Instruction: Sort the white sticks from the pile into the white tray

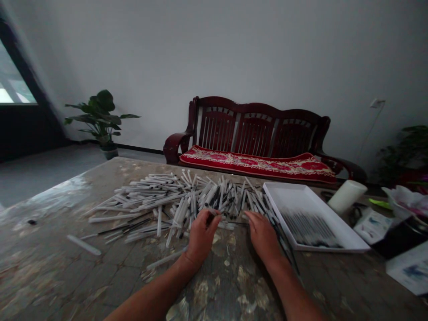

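Observation:
A large heap of whitish pen barrels [150,196] and dark thin refills lies across the table in front of me. My left hand [201,234] is closed at the heap's near edge, thumb and fingers pinching what looks like a translucent pen barrel [212,211], mostly covered by the fingers. My right hand [262,235] is a short way to the right, fingers together and curled inward; what they hold, if anything, is too blurred to name. Beside it on the right, a white shallow box [347,236] contains a row of pens [310,227] with dark ends.
The patterned table [83,281] carries a stray barrel [83,245] and a small black piece [32,222] at left. Right of the box are a white roll [347,197] and small printed boxes [372,225]. Behind stand a wooden bench [254,125] and a potted plant [102,116].

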Demonstrator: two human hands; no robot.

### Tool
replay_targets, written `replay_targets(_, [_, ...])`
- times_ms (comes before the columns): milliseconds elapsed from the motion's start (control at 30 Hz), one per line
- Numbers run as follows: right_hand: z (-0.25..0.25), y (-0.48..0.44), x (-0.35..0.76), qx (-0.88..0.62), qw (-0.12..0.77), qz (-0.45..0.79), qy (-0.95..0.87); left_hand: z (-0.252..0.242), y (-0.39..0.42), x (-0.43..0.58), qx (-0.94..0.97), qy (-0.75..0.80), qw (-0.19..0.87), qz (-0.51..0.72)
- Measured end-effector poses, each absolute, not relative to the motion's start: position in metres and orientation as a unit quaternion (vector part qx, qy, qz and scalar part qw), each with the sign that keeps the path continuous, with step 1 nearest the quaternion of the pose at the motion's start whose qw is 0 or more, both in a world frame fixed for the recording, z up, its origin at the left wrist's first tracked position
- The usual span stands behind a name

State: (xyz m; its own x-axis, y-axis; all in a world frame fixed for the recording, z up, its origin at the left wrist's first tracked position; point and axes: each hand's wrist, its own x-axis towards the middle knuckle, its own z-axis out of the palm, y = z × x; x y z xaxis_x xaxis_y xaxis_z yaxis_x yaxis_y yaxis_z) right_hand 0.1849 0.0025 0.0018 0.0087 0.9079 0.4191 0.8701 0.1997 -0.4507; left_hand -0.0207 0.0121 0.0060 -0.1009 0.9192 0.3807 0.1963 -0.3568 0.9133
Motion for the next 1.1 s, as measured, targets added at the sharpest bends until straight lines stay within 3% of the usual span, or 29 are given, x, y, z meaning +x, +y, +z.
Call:
replay_targets(167, [0.002, 0.011, 0.18, -0.638, 0.195, -0.005, -0.745, 0.007, 0.012, -0.013, 0.457, 0.467, 0.508, 0.561])
replay_targets(467, [0.006, 0.002, 0.179, -0.682, 0.135, -0.039, -0.718, 0.012, 0.012, -0.011, 0.345, 0.446, 0.596, 0.572])
replay_targets(567, [0.005, 0.003, 0.184, -0.686, 0.2, -0.025, -0.699, 0.014, 0.013, -0.012, 0.306, 0.44, 0.618, 0.575])
replay_targets(667, [0.002, 0.004, 0.188, -0.687, 0.341, 0.021, -0.642, 0.016, 0.013, -0.013, 0.282, 0.434, 0.634, 0.575])
replay_targets(833, [0.006, -0.004, 0.171, -0.585, 0.578, 0.322, -0.468, 0.018, 0.011, -0.011, 0.256, 0.415, 0.661, 0.57])
replay_targets(933, [0.013, -0.012, 0.154, -0.502, 0.631, 0.432, -0.405, 0.017, 0.011, -0.01, 0.257, 0.403, 0.669, 0.568])
replay_targets(1100, [0.019, -0.017, 0.139, -0.492, 0.635, 0.466, -0.371, 0.015, 0.011, -0.01, 0.265, 0.396, 0.68, 0.557])
